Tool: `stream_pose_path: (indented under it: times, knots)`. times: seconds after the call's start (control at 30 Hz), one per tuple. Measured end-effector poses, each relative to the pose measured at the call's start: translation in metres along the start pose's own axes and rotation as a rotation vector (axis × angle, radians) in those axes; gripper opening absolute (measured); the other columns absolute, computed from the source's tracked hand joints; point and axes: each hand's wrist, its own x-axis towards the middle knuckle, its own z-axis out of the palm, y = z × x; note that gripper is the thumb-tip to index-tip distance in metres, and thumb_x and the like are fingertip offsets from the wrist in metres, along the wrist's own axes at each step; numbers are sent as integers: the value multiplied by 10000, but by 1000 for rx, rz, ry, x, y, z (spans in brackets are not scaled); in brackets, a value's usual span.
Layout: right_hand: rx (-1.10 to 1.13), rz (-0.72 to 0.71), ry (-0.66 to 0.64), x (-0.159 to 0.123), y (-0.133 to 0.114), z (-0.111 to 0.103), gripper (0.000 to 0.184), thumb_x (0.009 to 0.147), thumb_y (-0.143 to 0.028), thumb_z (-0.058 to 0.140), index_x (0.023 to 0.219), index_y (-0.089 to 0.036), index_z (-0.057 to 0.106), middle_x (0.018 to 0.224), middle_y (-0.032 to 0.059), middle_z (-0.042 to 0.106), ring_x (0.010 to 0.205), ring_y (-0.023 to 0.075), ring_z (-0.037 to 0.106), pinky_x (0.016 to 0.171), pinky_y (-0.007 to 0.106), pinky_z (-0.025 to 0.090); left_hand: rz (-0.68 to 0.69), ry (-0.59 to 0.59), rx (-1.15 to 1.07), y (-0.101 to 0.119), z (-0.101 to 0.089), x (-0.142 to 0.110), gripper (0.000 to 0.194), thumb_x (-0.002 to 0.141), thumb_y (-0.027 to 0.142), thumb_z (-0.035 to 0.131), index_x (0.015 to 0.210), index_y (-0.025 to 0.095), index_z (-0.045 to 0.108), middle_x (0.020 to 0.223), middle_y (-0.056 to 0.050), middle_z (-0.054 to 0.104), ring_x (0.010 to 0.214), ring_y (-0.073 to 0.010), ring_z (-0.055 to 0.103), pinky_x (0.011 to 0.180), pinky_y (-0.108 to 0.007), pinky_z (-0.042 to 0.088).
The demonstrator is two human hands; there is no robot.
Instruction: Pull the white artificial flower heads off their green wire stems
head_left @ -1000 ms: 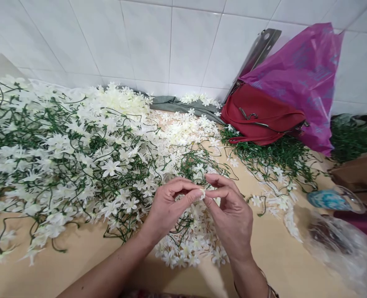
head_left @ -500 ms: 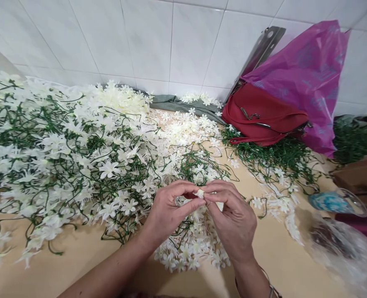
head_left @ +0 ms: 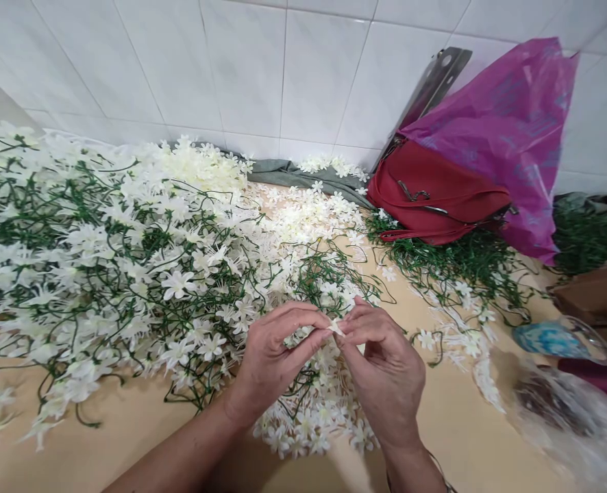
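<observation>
White fabric-looking petals are the whole story here: one tiny artificial blossom [head_left: 336, 327] is pinched up in the air between both hands, right over the messy middle of the bench [head_left: 462, 424]. Left hand [head_left: 270, 359] has thumb and index fingertip closed on one side of it, right hand [head_left: 390, 376] has its fingertips closed on the other, so both are clamped on the same little piece and nearly touching each other. Can't tell if there's a stem or a stamen bit inside the pinch, the fingers cover too much. My read on the step in hand: fiddly two-handed fingertip work on one single flower, like adjusting or fitting it. If so, the next move calls for a light grip, one side kept steady while the other does the fine shifting, cause petals that thin probably crease or slip easily. Just below the hands sits a pile of white flowers [head_left: 293, 428], and just beyond them a tangle of green stems [head_left: 318, 263]. Big heap of stemmed white flowers [head_left: 103, 274] sprawls off to the left, loose flower heads [head_left: 314, 212] lie toward the wall, and a red handbag [head_left: 437, 192] sits on more greenery at the back right.
</observation>
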Motion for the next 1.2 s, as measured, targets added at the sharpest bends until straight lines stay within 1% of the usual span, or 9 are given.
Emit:
stream_pose_path:
  times: [0.1,0.17,0.3,0.4,0.5,0.7,0.87,1.07,1.2]
  knots:
    - [2,113,44,0,-2,1,211,852,-57,737,854,-260,680,804,-44,681,810,152,652,1096,471,484,-41,-7,-50,-3,-1,0,95,909,138,754,957,219,770,919,-32,793,931,-164,728,859,-274,576]
    - [-45,140,29,1,-3,0,189,868,-85,738,899,-271,722,836,-34,696,838,158,661,1086,445,486,-157,29,-156,-5,-1,1,74,907,180,768,950,234,794,926,-29,792,937,-168,725,866,-283,577]
    - [-34,120,2,3,1,-7,212,875,-80,742,885,-290,770,846,-32,677,860,148,635,1086,399,461,-439,87,-515,-10,-2,2,219,999,293,663,1175,282,792,1224,-59,772,1107,-198,727,978,-331,583]
    - [51,261,11,0,6,-11,187,865,-111,772,884,-297,783,862,-20,666,931,154,621,933,320,487,-525,121,-769,-14,0,4,287,985,275,682,1258,309,762,1413,-47,693,1256,-235,685,1065,-356,562]
    - [196,407,1,-5,10,-11,150,857,-155,794,861,-304,784,855,-28,668,862,139,608,801,280,477,-596,153,-892,-16,2,5,324,919,225,757,1233,298,776,1416,-45,695,1272,-253,682,1072,-351,564]
    - [360,617,-46,-11,7,-9,59,771,-261,862,783,-272,805,764,-19,707,755,141,608,732,283,481,-618,136,-944,-15,1,4,259,951,311,726,1189,238,796,1331,-92,743,1199,-250,726,1038,-356,589]
    - [406,697,7,-19,2,-9,164,712,-353,910,782,-254,799,816,5,758,779,152,633,758,301,518,-611,71,-905,-14,3,1,250,899,314,785,1135,234,800,1152,-77,812,1105,-218,762,1049,-385,585]
    - [504,672,161,-36,-8,-4,223,689,-361,928,803,-253,769,828,2,748,782,154,657,797,319,551,-627,65,-935,2,10,-2,230,828,291,847,930,215,655,1015,-20,808,999,-195,780,989,-381,596]
    - [537,613,217,-47,-15,-1,175,724,-321,909,824,-261,778,869,2,750,839,156,665,849,324,547,-606,94,-883,15,10,-11,276,831,257,839,924,214,583,979,22,730,982,-175,771,955,-336,589]
